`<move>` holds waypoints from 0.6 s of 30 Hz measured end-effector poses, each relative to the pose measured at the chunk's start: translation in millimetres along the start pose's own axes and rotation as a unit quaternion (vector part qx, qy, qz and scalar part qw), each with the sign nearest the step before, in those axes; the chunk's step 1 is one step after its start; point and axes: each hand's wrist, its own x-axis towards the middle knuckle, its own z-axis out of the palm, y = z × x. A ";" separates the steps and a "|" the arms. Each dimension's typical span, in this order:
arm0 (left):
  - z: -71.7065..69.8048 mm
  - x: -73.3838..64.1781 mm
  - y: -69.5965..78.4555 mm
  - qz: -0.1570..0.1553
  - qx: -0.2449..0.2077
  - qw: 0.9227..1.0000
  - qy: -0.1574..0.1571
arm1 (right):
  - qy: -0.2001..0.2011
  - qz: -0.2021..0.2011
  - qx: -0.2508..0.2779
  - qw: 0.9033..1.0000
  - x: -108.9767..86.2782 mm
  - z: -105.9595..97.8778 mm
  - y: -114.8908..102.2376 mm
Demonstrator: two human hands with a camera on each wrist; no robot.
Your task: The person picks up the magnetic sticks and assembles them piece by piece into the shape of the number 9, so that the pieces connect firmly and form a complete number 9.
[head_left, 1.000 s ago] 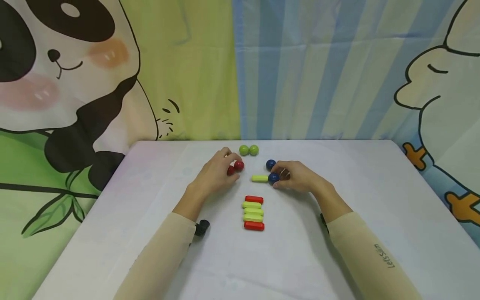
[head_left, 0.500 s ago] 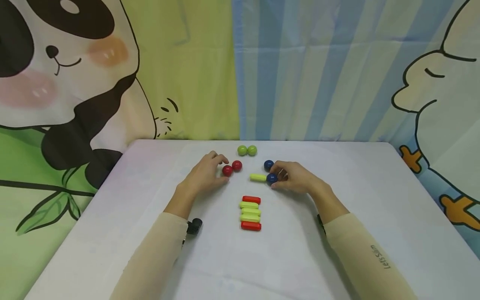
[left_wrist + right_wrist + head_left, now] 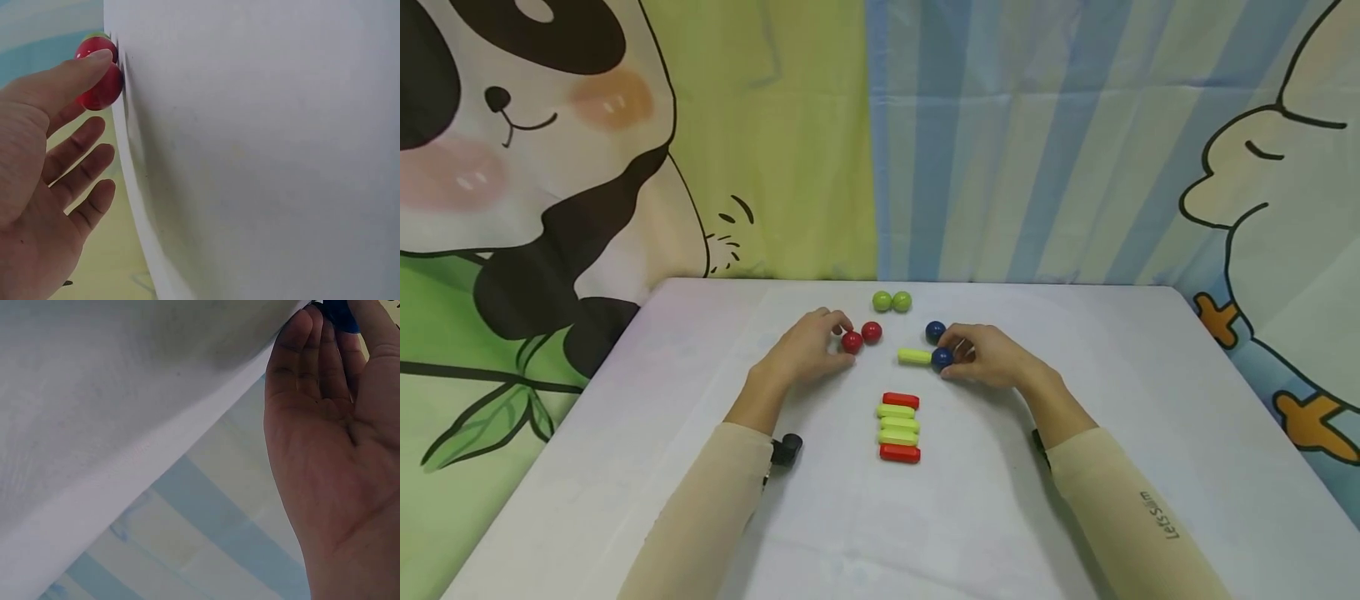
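Note:
Two red balls sit side by side left of centre on the white table. My left hand is at the nearer red ball, thumb and index finger on either side of it. In the left wrist view the thumb overlaps both red balls and the other fingers are spread loosely. My right hand pinches a blue ball, which has a yellow-green stick standing out from its left side. Just behind it rests another blue ball. The right wrist view shows only part of the held ball.
Two green balls lie near the table's back edge. In front of the hands is a row of short sticks, with a red stick nearest, several yellow-green sticks and another red stick at the far end.
My left hand has drawn back leftward from over the red balls, and its thumb and index finger have then come in around the nearer one. My right hand keeps its hold on the blue ball.

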 end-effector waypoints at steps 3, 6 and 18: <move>1.7 0.3 -2.1 0.008 0.001 1.000 -0.004 | -0.001 0.001 -0.003 1.000 1.4 0.6 -0.1; 2.2 0.9 -0.8 0.012 0.003 1.000 -0.005 | 0.000 0.003 -0.002 1.000 1.1 0.4 0.6; 3.3 0.0 2.4 0.022 -0.032 0.999 -0.019 | 0.007 0.005 0.000 1.000 0.6 0.4 1.7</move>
